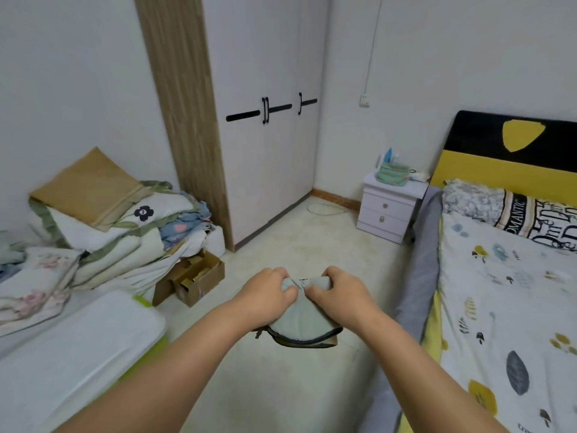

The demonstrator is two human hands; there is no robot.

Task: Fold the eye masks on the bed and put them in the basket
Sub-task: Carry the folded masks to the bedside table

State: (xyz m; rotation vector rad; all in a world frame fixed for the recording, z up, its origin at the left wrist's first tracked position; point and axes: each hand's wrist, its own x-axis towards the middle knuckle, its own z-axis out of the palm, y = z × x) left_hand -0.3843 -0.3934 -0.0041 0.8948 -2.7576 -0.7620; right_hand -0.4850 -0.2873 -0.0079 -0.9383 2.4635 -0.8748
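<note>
Head view: both hands hold the pale green eye mask (pixel 304 317) in mid-air over the floor, beside the bed (pixel 505 292). Left hand (pixel 267 293) and right hand (pixel 338 292) pinch its upper edge, fingers pressed together, likely gathering a fold. No basket is visible.

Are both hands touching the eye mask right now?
Touching. The head view shows the left hand and right hand both pinching the top edge of the pale green eye mask, held in the air over the floor.

Bedding pile (pixel 103 220) left, wardrobe (pixel 268 120) behind, nightstand (pixel 388 210) beside bed (pixel 512 292) right.
</note>
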